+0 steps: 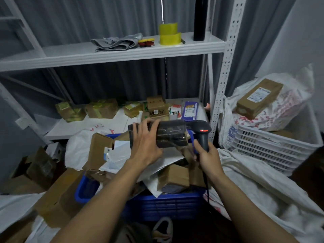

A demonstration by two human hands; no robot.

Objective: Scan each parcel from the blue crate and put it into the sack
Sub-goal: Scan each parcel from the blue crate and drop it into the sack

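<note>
So the left grip (146,142) is clamped on the left end of a dark, plastic-wrapped parcel (172,135), fingers curled over its top edge; the parcel is held up in the air, just above the pile in the blue crate (163,199); the right grip (207,155) is wrapped tight round the handle of a black scanner (201,131), whose head sits right at the parcel's other end with a red light glowing on it; its cable (206,186) hangs down below that grip; under both grips the crate is stuffed with brown boxes and white mailers; to the right of the right grip lies a crumpled white sack (254,181); past it stands a white basket (273,146) with a brown box (259,99) on a printed bag; way above the grips a shelf (112,57) holds yellow tape rolls (169,34) and a black bottle (199,18).
</note>
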